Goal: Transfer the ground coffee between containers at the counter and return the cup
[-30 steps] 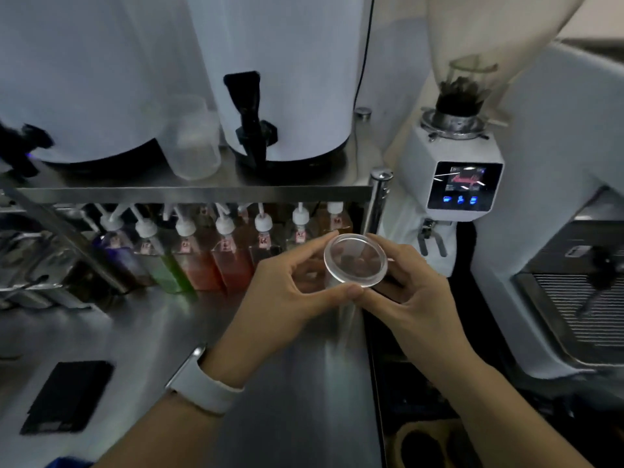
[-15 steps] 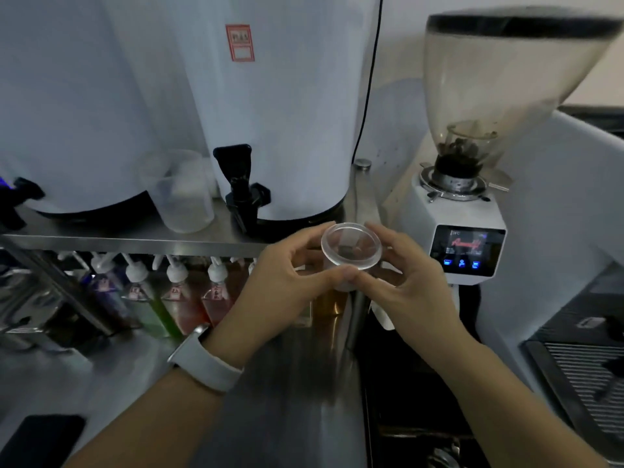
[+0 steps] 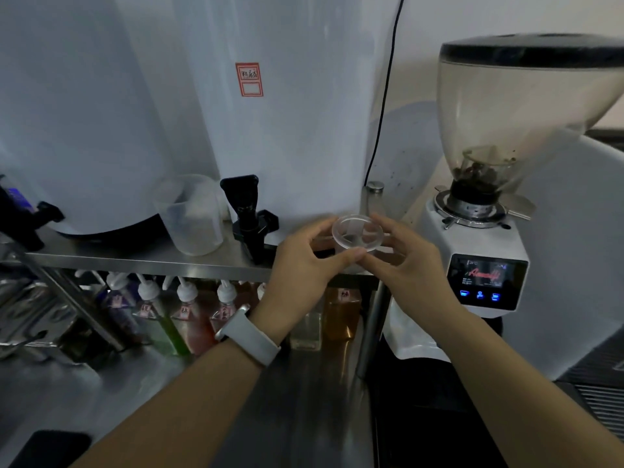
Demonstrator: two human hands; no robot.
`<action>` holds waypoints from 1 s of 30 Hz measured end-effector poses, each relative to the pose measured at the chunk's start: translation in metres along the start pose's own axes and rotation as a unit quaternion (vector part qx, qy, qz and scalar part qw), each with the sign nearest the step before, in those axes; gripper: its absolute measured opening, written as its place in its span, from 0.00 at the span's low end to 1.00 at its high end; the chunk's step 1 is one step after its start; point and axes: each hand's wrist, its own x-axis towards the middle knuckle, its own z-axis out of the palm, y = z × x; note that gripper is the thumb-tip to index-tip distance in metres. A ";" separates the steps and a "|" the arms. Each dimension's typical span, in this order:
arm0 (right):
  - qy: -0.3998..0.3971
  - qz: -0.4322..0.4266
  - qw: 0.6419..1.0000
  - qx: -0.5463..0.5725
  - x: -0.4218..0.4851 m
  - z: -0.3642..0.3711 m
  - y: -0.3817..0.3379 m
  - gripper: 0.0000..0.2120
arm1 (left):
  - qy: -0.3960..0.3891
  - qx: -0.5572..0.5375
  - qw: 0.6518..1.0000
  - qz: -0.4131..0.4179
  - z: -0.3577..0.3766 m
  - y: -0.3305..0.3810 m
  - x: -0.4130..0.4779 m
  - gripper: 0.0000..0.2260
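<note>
Up comes the clear cup (image 3: 357, 233) to shelf (image 3: 141, 258) height beside the grinder (image 3: 479, 251), left hand (image 3: 304, 261) and right hand (image 3: 410, 265) both pinching its rim — light, slippery, probably brittle, so hold the sides.

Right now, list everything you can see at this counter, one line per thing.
cup: one, clear plastic, held by both hands at the shelf's right end
grinder: one, white with a lit screen, right of the shelf; few dark beans in its clear hopper
drink tanks: two, white with black taps, standing on the shelf
measuring jug: one, clear, on the shelf between the tanks
shelf: one, steel, above the counter
pump bottles: a row, green, red, amber and clear contents, under the shelf
cable: one, black, running down the wall
watch: one, white band, on the left wrist
left hand: on the cup's left side
right hand: on the cup's right side
</note>
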 end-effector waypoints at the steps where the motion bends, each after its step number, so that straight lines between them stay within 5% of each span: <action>1: 0.000 0.000 1.000 -0.001 0.002 0.001 0.002 0.30 | 0.006 0.002 1.000 0.001 0.001 0.000 0.001 0.23; 30: -0.035 0.039 0.998 -0.045 0.024 0.002 0.035 0.29 | 0.061 0.152 0.986 0.004 0.029 0.004 0.008 0.22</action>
